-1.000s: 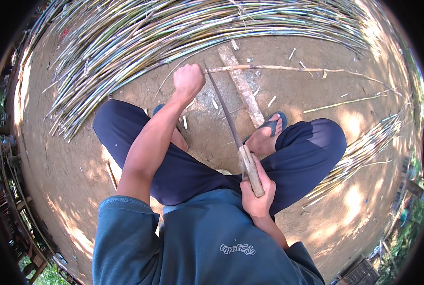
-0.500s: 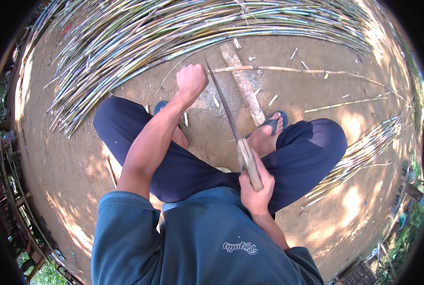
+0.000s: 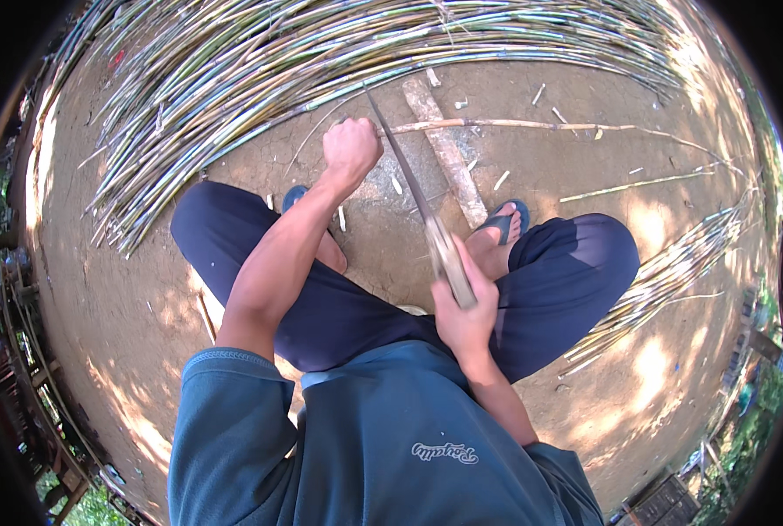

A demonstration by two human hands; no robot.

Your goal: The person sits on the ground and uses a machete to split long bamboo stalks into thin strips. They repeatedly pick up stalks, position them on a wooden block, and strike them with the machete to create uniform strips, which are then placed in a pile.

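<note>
My left hand (image 3: 353,147) is closed in a fist around the left end of a thin brown cane stick (image 3: 514,124). The stick lies across a rough wooden log (image 3: 439,140) and runs off to the right. In my right hand (image 3: 467,314) is the wooden handle of a handsaw (image 3: 406,173), its dark, narrow blade seen nearly edge-on. That blade points forward and crosses the cane just right of my left fist. Whether its teeth are in the cane cannot be made out.
A broad pile of long canes (image 3: 321,66) spans the far side. More thin canes (image 3: 672,285) lie beyond my right knee, with a single cane (image 3: 637,186) in front of them. Short pale offcuts (image 3: 503,180) are scattered on the dirt around the log and my sandalled feet.
My right hand has pushed the saw forward and slightly left, so the blade tip reaches farther past the cane. The left hand keeps its grip, almost unmoved.
</note>
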